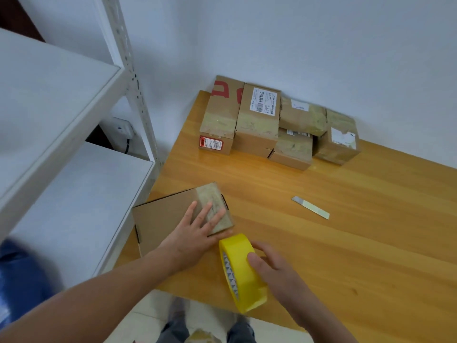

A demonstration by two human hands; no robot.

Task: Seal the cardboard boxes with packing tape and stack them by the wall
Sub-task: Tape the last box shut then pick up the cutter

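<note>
Left hand [195, 231] is lying flat on top of a cardboard box [158, 219]. Its fingers are straight and spread, pressing down on the taped end of the lid. The box is sitting at the near left corner of the wooden surface [358, 238], and its left end is reaching the surface's edge.

Right hand [274, 273] is gripping a yellow roll of tape [243, 276], with the thumb lying over the outer band and the fingers curling round the far side. The roll is standing on its edge, tilted, at the front of the surface. Its top is just beside the near right corner of the box. Cannot tell whether a strip is running from roll to box.

Sealed boxes [259, 120] are sitting in a cluster at the far end of the surface, against the wall [296, 33]. All are banded with tape. One is carrying red print, another a white label, and one is resting on top of another.

A thin metal blade [310, 207] is lying flat on the surface, well apart from both hands, between the near box and the cluster.

White shelving [49, 100] is standing to the left, just beside the surface. A wall socket [122, 127] with a black lead is showing behind it. Something blue [17, 280] is blurring at the lower left.
</note>
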